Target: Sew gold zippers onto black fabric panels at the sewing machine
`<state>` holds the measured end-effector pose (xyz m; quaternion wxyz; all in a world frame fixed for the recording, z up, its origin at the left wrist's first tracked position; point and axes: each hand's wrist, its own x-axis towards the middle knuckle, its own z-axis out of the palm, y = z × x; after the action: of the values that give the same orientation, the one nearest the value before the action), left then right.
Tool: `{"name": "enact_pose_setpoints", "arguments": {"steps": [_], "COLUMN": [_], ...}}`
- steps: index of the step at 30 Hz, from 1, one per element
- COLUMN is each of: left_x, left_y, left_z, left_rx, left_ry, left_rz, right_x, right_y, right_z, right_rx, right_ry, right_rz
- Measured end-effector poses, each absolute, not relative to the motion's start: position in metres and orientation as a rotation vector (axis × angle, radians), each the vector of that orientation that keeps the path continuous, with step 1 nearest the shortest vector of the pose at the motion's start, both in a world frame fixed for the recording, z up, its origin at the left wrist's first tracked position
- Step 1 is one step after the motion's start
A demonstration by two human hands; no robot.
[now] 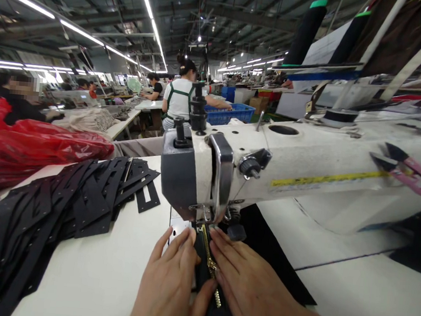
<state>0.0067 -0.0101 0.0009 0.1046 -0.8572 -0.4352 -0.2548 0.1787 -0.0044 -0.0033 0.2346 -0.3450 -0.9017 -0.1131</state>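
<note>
A gold-toothed zipper [205,241] on black tape runs lengthwise under the needle area of a white and grey sewing machine [179,180]. My left hand [170,282] lies flat along the zipper's left side, fingers stretched forward and thumb beside the lower teeth. Over the right side rests my right hand [251,279], its fingers outstretched and pressing down near the gold zipper pull [212,265]. Black material [272,254] spreads out from beneath the right hand. The needle tip and the lower part of the presser foot are hard to make out.
Black cut-out strips [63,194] lie in a long overlapping pile on the left, beside a red plastic bag [42,138]. Pink-handled snips [411,173] sit on the machine arm. Black thread cones [304,36] stand above. A person [179,98] works ahead near a blue basket [232,113].
</note>
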Motion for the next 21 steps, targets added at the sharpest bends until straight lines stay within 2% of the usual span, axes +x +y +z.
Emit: {"name": "enact_pose_setpoints", "arguments": {"steps": [11, 21], "left_x": [0.007, 0.006], "left_y": [0.012, 0.023], "left_z": [0.0, -0.002], "left_rx": [-2.593, -2.624], "left_ry": [-1.407, -1.551], "left_rz": [-0.795, -0.848], "right_x": [0.172, 0.172], "right_y": [0.017, 0.03], "right_z": [-0.003, -0.004], "right_rx": [-0.96, -0.991], "right_ry": [-2.336, -2.349], "right_rz": [-0.033, -0.034]}}
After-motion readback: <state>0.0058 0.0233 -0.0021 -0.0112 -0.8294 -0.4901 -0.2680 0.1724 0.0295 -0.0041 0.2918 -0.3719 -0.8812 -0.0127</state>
